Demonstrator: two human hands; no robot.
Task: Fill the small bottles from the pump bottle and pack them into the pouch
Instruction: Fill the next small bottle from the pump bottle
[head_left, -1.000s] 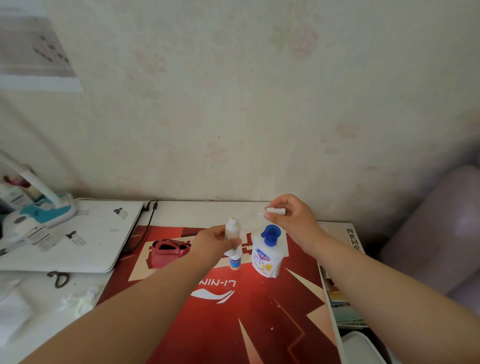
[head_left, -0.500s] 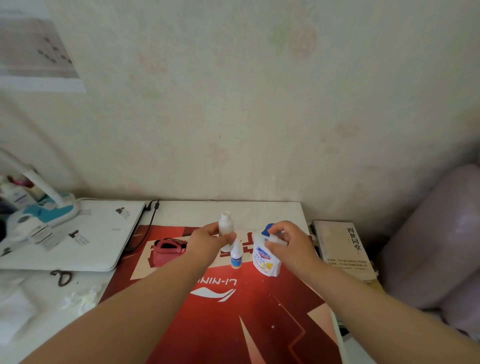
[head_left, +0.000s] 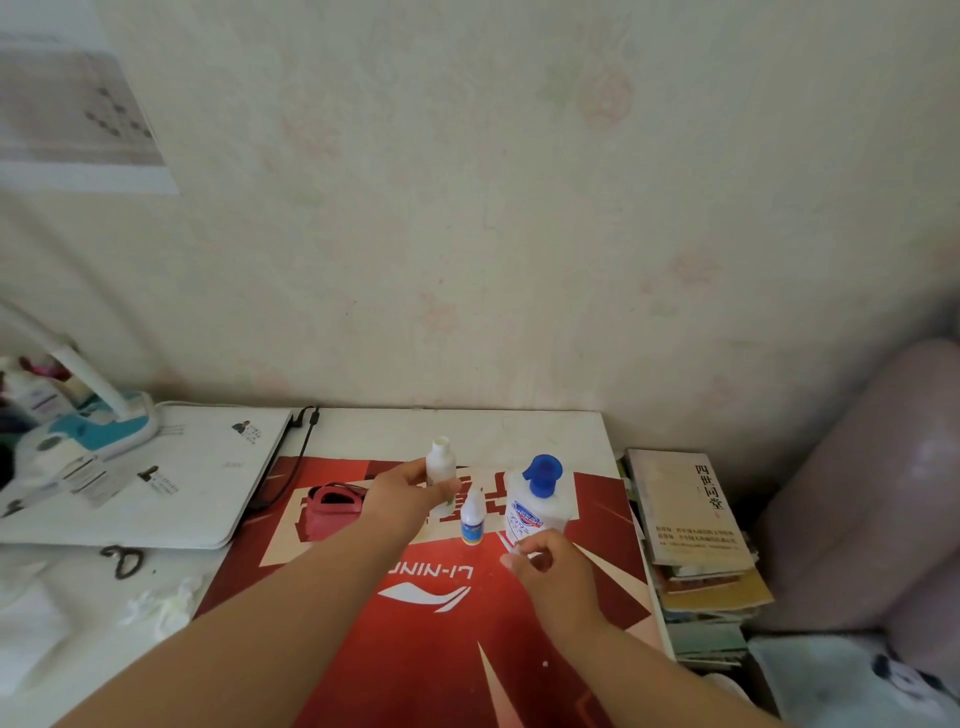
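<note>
Your left hand (head_left: 410, 493) is gripping the small white uncapped plastic bottle (head_left: 441, 462) upright, near the white blue-headed pump bottle (head_left: 535, 501); your right hand (head_left: 553, 569) is pinching a small white cap (head_left: 510, 560). By misaligning neck and spout, you are probably risking spillage onto the red mat (head_left: 441, 670).

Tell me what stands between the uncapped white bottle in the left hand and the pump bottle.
In the head view, a small blue-labelled dropper bottle stands upright between the white bottle and the pump bottle.
</note>
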